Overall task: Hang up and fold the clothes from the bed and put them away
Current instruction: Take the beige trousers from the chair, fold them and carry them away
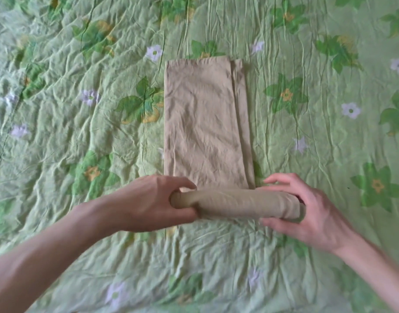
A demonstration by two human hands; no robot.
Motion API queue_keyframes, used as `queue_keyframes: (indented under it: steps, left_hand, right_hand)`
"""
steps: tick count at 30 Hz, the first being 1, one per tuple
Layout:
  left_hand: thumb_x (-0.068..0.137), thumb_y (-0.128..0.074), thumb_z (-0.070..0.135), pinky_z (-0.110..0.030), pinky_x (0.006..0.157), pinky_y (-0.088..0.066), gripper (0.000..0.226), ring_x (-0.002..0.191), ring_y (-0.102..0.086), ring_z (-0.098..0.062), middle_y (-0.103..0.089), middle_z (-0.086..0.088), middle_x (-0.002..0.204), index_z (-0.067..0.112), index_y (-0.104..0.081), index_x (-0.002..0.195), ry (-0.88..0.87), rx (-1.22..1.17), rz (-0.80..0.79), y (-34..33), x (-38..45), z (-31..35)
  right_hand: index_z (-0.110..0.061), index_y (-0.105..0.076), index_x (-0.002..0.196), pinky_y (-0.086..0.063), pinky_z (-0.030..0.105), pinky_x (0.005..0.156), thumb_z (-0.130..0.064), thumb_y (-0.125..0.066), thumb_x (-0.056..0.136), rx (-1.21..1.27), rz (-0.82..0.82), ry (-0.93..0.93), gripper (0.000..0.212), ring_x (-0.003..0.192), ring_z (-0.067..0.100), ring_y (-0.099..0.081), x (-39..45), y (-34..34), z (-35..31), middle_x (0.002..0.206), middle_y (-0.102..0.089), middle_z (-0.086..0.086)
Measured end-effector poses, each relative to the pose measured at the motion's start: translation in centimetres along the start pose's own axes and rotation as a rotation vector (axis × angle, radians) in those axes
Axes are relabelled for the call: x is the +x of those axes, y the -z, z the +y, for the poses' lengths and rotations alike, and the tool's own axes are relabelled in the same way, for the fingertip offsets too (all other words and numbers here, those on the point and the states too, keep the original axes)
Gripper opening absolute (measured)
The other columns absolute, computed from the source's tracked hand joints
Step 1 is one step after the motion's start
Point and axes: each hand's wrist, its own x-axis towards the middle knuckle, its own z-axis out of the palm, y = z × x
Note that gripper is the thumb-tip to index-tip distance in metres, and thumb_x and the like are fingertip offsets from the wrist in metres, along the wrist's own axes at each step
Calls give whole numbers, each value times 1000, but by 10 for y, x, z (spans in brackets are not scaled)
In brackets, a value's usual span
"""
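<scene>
A beige garment (205, 123) lies folded into a long narrow strip on the bed, running away from me. Its near end is rolled into a tight tube (239, 204) lying crosswise. My left hand (153, 204) grips the left end of the roll, thumb over the top. The right end is cupped by my right hand (307, 208), fingers spread around it. The flat part beyond the roll is wrinkled, with a second layer showing along its right edge.
A crumpled green bedspread (81, 109) with leaf and flower prints covers the whole bed and fills the view. No other clothes, hangers or furniture show in the frame.
</scene>
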Motion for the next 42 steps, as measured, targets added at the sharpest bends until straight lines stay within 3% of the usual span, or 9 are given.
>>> queue_keyframes:
  steps: [4, 10, 12, 14, 16, 20, 24, 28, 42]
  left_hand:
    - [68, -78, 80, -30, 72, -66, 70, 87, -78, -8, -79, 8, 101, 38, -70, 123, 122, -525, 275, -2, 8, -32]
    - [82, -59, 82, -27, 72, -50, 52, 71, -60, -6, -64, 15, 75, 30, -60, 84, 222, -867, 664, -39, 28, -44]
    - [92, -55, 75, -23, 71, -53, 44, 78, -63, -2, -67, 16, 86, 31, -55, 93, 236, -879, 748, -50, 39, -39]
    - [102, -51, 66, -38, 83, -57, 39, 100, -65, -11, -64, 7, 107, 28, -50, 114, 309, -818, 834, -55, 51, -34]
    - [105, -49, 59, -52, 92, -56, 37, 105, -63, -17, -61, 3, 116, 28, -46, 126, 371, -726, 918, -56, 61, -28]
    - [101, -53, 56, -45, 92, -49, 56, 118, -58, -18, -53, 3, 142, 36, -35, 150, 310, -557, 1059, -58, 69, -13]
    - [100, -51, 51, -57, 108, -46, 70, 135, -48, -26, -45, -2, 153, 29, -28, 162, 263, -325, 1013, -61, 67, -16]
    - [105, -48, 39, -50, 133, -10, 71, 164, -8, -27, -15, -10, 176, 15, -24, 168, 47, 121, 947, -61, 71, -31]
    - [105, -27, 65, -54, 131, -11, 83, 164, -6, -30, -11, -13, 176, 11, -20, 168, 68, 466, 664, -45, 85, -47]
  right_hand:
    - [-30, -51, 121, -50, 11, 56, -76, -68, 78, 191, 253, -93, 66, 72, 3, -70, 21, -23, 0, 101, -72, -22]
    - [-24, -50, 124, -43, 23, 55, -61, -39, 104, 257, 582, -216, 43, 66, 19, -54, 67, -68, 5, 78, -59, -3]
    - [-10, -50, 136, -45, 31, 61, -55, -36, 108, 246, 607, -286, 54, 78, 22, -60, 82, -75, 8, 84, -63, 3]
    - [-9, -46, 145, -45, 23, 60, -58, -31, 108, 192, 565, -383, 63, 77, 8, -65, 95, -79, 17, 89, -67, 3]
    - [-11, -48, 147, -52, 35, 86, -53, -34, 108, 75, 595, -455, 60, 106, 21, -66, 104, -82, 21, 119, -68, 10]
    - [-3, -47, 149, -44, 42, 103, -20, -50, 109, -373, 846, -288, 43, 126, 32, -53, 109, -85, 20, 141, -54, 19]
    - [-9, -36, 161, -28, 45, 127, -28, -46, 111, -426, 514, 95, 54, 158, 24, -27, 97, -95, 36, 168, -34, 9]
    - [-18, -33, 163, -31, 44, 126, -40, -43, 111, -462, 501, -12, 58, 160, 22, -19, 91, -111, 39, 172, -26, 1]
    - [-22, -42, 159, -32, 48, 123, -44, -43, 106, -470, 436, -149, 57, 158, 23, -25, 111, -106, 34, 171, -27, -2]
